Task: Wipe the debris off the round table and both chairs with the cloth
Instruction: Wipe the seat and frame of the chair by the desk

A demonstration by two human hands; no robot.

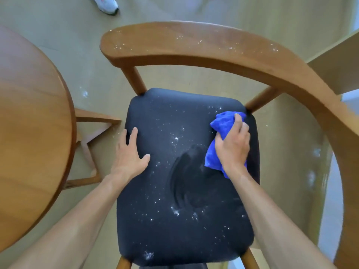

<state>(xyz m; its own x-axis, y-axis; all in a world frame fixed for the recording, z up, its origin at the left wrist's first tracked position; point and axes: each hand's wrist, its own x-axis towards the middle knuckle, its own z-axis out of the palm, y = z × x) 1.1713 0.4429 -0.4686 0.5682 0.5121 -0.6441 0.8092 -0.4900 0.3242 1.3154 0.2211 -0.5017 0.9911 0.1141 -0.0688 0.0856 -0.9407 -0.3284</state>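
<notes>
A wooden chair with a dark padded seat (174,220) fills the middle of the view. White crumbs speckle the seat, and a smeared swept patch shows near its centre. More crumbs lie along the curved wooden backrest (194,47). My right hand (234,144) grips a bunched blue cloth (223,123) pressed on the seat's far right side. My left hand (129,152) lies flat with fingers spread on the seat's left edge. The round wooden table (29,133) is at the left.
The table's wooden base legs (91,152) stand between table and chair. White specks lie on the beige floor (85,93). Another person's white sneaker (105,4) is at the top. A light wooden piece of furniture (338,68) stands at the right.
</notes>
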